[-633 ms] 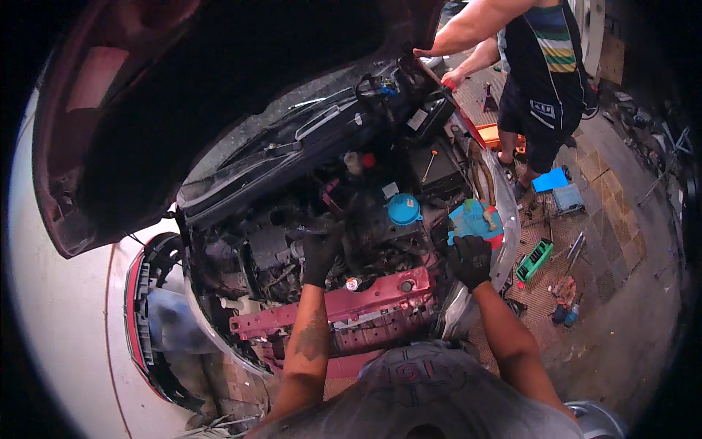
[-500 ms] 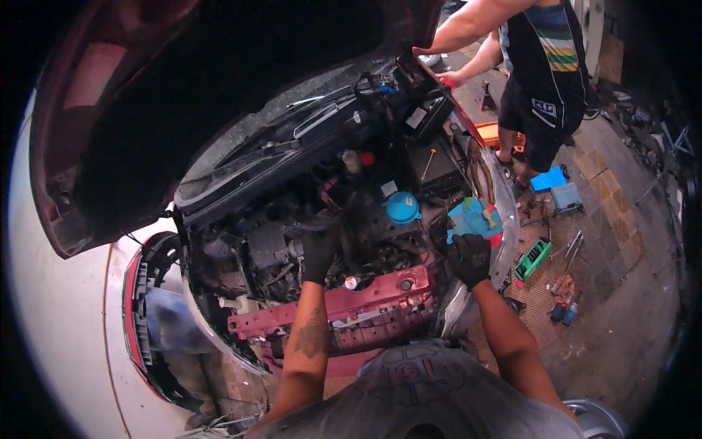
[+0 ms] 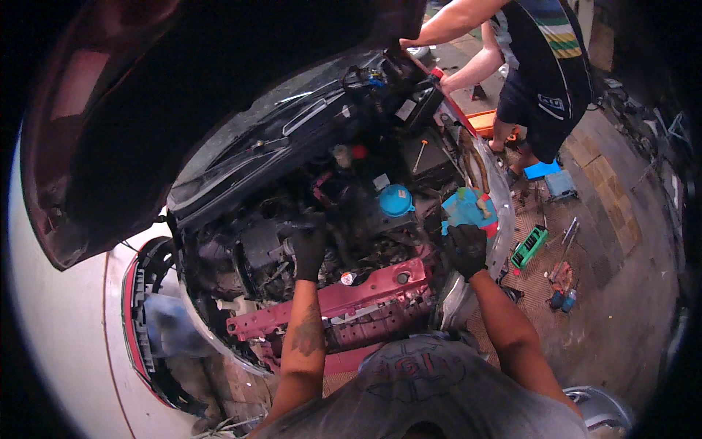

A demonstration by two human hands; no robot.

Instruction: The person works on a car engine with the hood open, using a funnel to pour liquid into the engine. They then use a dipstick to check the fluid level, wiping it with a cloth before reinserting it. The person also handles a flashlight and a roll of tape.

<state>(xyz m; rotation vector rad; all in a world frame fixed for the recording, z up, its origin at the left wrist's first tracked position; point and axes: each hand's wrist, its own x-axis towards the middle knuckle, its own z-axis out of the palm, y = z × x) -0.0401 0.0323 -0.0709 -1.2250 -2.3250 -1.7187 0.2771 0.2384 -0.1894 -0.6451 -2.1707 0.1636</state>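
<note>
My left hand [image 3: 310, 252], in a black glove, reaches over the front panel into the engine bay of a car [image 3: 256, 249]. Its fingers merge with the dark parts there, so what they touch is hidden. My right hand [image 3: 466, 250], gloved in black too, is at the front corner beside the headlight [image 3: 500, 192], against the near edge of a blue cloth-like piece [image 3: 462, 209] with coloured patches. Its fingers look curled; anything in them is hidden. Between my hands lie a round blue funnel-like piece [image 3: 395, 200] and the reddish front crossmember [image 3: 365, 289] with a cap [image 3: 347, 278].
The raised hood [image 3: 146, 110] hangs over the left. A co-worker [image 3: 545, 73] stands at the far right fender, hands on its edge. A screwdriver [image 3: 420, 156] lies in the bay. On the right floor are a green tool case [image 3: 529, 247] and a blue box [image 3: 561, 184]; a detached bumper [image 3: 135, 322] sits left.
The view has shifted slightly, so the car sits a little farther left and higher. Both my hands stay at nearly the same places on the car. The co-worker's nearer hand has moved slightly.
</note>
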